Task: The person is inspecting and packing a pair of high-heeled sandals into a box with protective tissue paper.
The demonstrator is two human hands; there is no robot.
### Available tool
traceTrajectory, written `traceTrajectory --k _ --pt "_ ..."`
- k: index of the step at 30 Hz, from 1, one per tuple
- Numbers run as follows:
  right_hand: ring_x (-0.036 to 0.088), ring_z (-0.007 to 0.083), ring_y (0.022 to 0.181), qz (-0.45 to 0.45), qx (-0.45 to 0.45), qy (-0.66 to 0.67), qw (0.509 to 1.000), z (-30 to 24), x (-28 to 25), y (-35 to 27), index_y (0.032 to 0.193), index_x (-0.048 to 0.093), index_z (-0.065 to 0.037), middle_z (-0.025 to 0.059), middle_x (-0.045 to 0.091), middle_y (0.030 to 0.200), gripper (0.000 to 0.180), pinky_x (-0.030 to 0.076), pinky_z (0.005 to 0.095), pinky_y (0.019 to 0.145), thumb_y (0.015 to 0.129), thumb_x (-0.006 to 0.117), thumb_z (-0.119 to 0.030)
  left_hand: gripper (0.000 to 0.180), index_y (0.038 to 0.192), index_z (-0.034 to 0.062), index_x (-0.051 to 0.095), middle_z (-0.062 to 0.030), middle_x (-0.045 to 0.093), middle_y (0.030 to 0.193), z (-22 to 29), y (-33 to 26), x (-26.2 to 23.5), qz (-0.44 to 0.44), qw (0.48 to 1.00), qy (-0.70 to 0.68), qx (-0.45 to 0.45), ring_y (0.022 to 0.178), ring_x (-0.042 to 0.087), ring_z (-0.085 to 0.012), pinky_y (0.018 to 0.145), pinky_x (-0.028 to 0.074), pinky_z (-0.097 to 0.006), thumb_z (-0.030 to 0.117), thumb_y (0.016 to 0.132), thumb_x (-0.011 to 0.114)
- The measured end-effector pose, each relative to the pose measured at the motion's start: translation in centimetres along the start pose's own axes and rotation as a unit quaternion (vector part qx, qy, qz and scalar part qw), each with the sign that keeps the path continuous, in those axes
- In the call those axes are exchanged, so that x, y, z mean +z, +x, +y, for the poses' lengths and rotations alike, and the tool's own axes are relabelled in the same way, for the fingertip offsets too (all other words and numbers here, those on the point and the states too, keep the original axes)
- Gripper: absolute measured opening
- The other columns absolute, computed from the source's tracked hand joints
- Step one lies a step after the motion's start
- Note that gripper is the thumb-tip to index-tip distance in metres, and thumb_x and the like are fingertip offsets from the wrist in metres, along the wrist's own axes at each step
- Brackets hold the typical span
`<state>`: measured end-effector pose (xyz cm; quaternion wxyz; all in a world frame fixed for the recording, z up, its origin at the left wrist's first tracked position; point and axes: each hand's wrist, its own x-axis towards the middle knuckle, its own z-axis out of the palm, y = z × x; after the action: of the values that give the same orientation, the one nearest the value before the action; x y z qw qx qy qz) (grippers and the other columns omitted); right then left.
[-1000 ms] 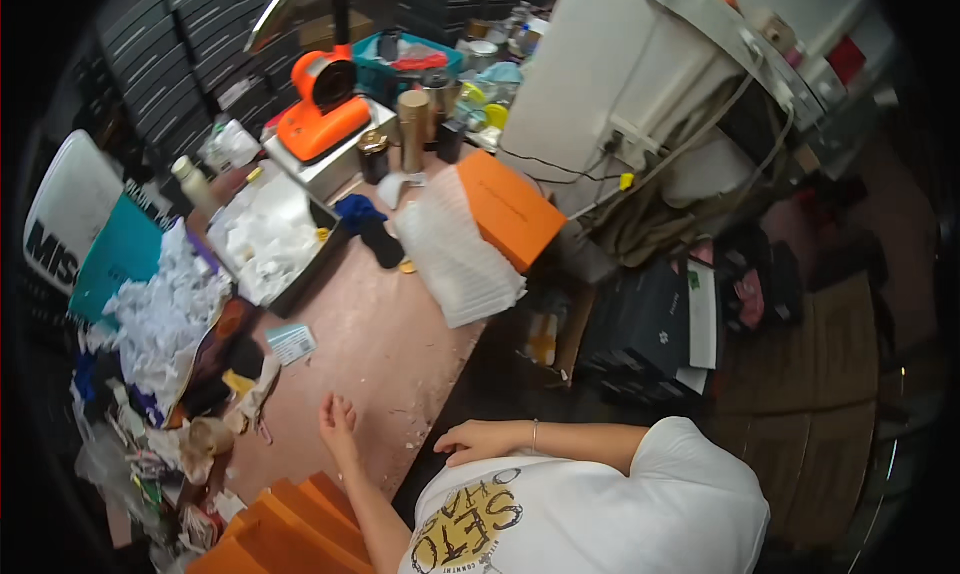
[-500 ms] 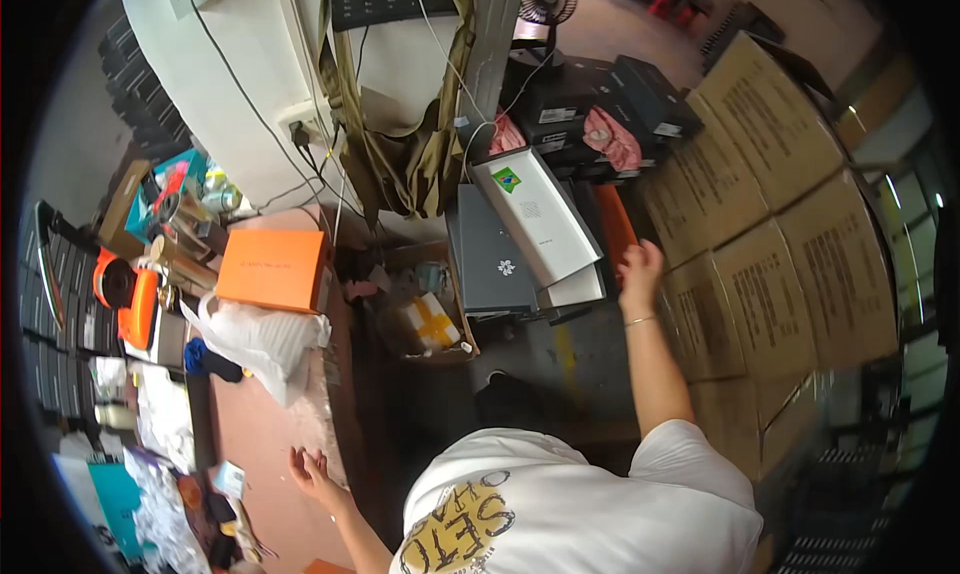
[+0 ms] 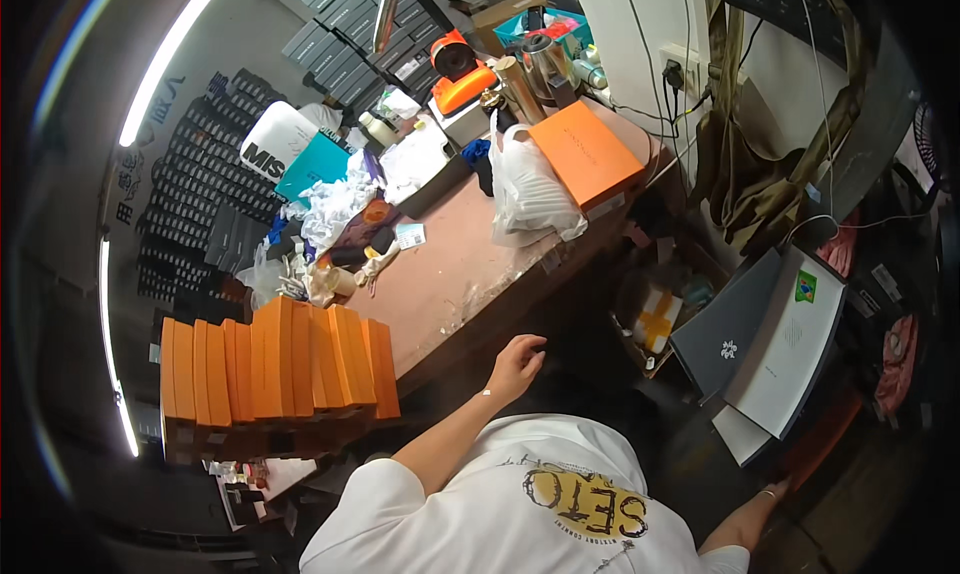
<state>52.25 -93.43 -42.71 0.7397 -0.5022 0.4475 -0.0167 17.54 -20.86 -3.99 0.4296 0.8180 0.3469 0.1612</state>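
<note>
One long, shadowed orange slab (image 3: 826, 440) beside right hand (image 3: 778, 488), grip unclear; left hand (image 3: 519, 365) half-open.

- pinkish desk (image 3: 440, 279), pale-flecked near its front edge
- white wall (image 3: 600, 4) behind the desk's far right corner
- two lit tube lights (image 3: 176, 59) beyond its left edge

A tube light (image 3: 172, 54), bent by the fisheye, glares upper left; the lower right is dim.

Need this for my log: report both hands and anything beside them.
Left hand half-curled, nothing visible in it. Right hand at the dark orange item, grip unclear. Open white-lined box close beside that item.
</note>
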Motion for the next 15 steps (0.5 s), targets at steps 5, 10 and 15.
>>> traceTrajectory --k 5,10,15 --pt "0.045 0.0276 0.122 0.03 0.123 0.099 0.987 0.0 7.5 -13.3 0.137 0.044 -0.012 0.0104 0.044 0.139 0.067 0.031 0.0425 0.106 0.084 0.06 -0.049 0.023 0.109 0.0016 0.059 -0.0086 0.054 0.109 2.2 -1.6 -0.4 0.004 0.998 0.046 -0.036 0.082 0.061 -0.0142 0.073 0.05 -0.025 0.006 0.087 0.06" --pt "0.045 0.029 0.122 -0.002 -0.106 0.088 0.99 -1.1 5.7 -11.7 0.136 0.043 -0.009 0.0129 0.044 0.137 0.063 0.034 0.0487 0.102 0.085 0.06 -0.043 0.024 0.109 0.0009 0.059 -0.0111 0.055 0.11 0.2 -1.5 0.5 -0.028 0.997 0.062 -0.023 0.078 0.062 -0.0164 0.071 0.051 -0.027 0.008 0.086 0.061" --pt "0.051 0.0295 0.111 0.092 -0.302 -0.112 0.942 -16.3 -0.1 -20.1 0.13 0.043 0.0 0.018 0.047 0.129 0.067 0.044 0.0472 0.092 0.08 0.07 -0.036 0.025 0.108 0.0003 0.059 -0.0127 0.055 0.11 -0.3 0.4 0.5 -0.064 0.997 0.031 0.005 0.075 0.062 -0.0173 0.07 0.052 -0.028 0.008 0.085 0.062"
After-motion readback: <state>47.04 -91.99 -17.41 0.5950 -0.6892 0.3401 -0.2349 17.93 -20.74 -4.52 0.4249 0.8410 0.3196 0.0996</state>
